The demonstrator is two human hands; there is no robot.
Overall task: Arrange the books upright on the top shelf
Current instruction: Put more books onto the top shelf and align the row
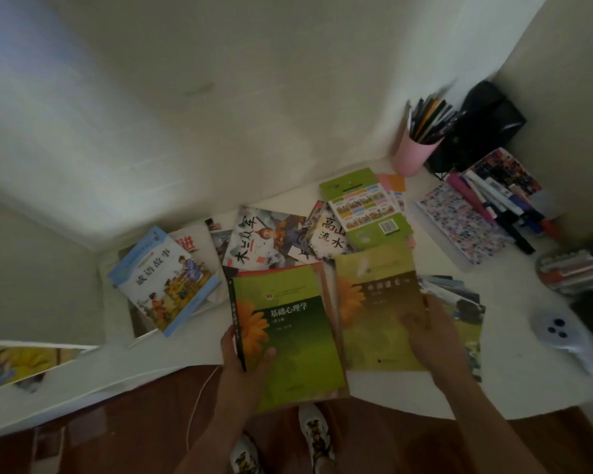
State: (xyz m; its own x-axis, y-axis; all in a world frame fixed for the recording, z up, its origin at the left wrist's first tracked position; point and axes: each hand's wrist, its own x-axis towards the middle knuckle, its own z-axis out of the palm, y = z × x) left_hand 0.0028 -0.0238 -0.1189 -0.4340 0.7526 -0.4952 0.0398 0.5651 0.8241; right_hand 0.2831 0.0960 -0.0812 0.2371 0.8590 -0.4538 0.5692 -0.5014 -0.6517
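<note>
Green sunflower-cover book (288, 336), overhanging the white surface (514, 388) edge, was gripped by the left hand (240, 350); the right hand (428, 323) lay flat on an olive sunflower-cover book (374, 302).

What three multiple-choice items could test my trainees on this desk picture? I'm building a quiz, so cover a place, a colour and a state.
1. Where does the pink pen cup stand?
A. Far right of the desk, by the wall
B. On the floor
C. On the blue book

2. What colour is the flower on the green book in the left hand?
A. Blue
B. Orange
C. White

3. How does the right hand meet the second sunflower book?
A. Hangs clear of it
B. Rests on its cover
C. Holds it upright on a shelf

Key: 1 A, it stands before the wall; 2 B, orange petals show; 3 B, the fingers lie on the cover.
</note>
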